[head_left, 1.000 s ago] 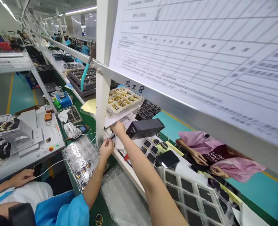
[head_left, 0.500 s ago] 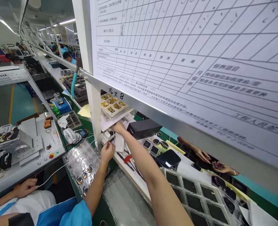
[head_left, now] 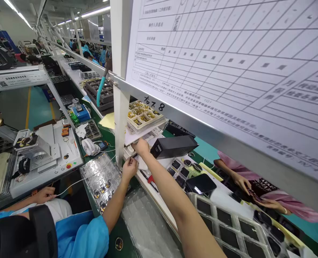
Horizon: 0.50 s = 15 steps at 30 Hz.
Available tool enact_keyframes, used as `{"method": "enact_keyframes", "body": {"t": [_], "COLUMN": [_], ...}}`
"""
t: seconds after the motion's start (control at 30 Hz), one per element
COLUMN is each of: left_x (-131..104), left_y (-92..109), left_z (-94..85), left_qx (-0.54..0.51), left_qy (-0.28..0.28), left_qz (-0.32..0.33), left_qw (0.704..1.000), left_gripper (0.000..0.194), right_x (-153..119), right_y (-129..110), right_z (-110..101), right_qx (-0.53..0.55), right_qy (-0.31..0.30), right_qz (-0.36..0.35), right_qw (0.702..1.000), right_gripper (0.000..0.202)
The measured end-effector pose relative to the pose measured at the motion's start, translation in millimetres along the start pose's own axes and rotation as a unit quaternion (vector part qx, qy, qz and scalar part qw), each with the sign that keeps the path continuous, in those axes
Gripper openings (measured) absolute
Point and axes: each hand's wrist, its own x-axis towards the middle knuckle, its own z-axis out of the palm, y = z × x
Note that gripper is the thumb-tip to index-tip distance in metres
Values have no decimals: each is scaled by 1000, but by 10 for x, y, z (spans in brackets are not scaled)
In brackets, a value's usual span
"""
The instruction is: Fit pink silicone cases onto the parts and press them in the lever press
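My right hand [head_left: 142,147] reaches in under the front edge of the white sheet [head_left: 137,137] below a stack of compartment trays [head_left: 144,116]. Its fingers look bent together beside a white power strip [head_left: 130,151]; what they grip, if anything, is hidden. My bare forearm passes left of a black box [head_left: 173,146]. My left hand is out of frame. Close by, a co-worker's closed hand [head_left: 130,168] comes from a blue sleeve [head_left: 91,233]. That person's other hand [head_left: 44,195] is by a white cable [head_left: 74,184].
A white post [head_left: 120,82] and metal rail [head_left: 180,114] carrying a paper form [head_left: 215,64] cross in front. On the bench lie a phone [head_left: 201,183], a clear tray of dark squares [head_left: 226,224] and a blister tray [head_left: 102,182]. Another person's hands [head_left: 255,195] are across the bench.
The view has shifted, so the bench appears further right and lower. My right hand stays under the sheet's edge. The white cable now reaches across the blister tray. More of the person opposite shows.
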Motion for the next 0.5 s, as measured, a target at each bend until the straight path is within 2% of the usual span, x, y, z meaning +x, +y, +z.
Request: {"method": "enact_keyframes", "body": {"t": [0.1,0.17,0.23,0.3,0.33,0.37,0.4,0.43,0.47,0.5], "left_x": [11,37,64,83,90,97,106,120,138,161], "left_y": [21,19,-7,-52,-78,-104,-128,-149,-168,-183], "left_z": [22,53,87,118,133,150,169,191,214,239], "left_qx": [3,-57,-159,-300,-383,-473,-566,-653,-727,-775], "left_qy": [25,-5,-59,-124,-166,-218,-280,-350,-421,-485], "left_qz": [41,39,17,-25,-51,-78,-104,-127,-146,-163], "left_qw": [999,998,985,946,907,850,769,659,522,370], "left_gripper": [24,23,22,23,24,25,25,26,26,27], "right_x": [18,33,51,67,73,79,86,93,101,112], "right_y": [-19,-25,-24,-9,4,20,39,59,77,93], "right_z": [46,85,117,143,155,167,178,188,196,201], "right_qx": [-3,1,8,19,26,34,42,49,57,65], "right_qy": [2,3,3,5,7,10,13,16,18,18], "right_qz": [8,8,5,2,0,-1,-2,-1,0,0], "right_qw": [1000,1000,1000,1000,1000,999,999,999,998,998], "right_gripper": [64,63,61,61,61,62,63,65,66,67]}}
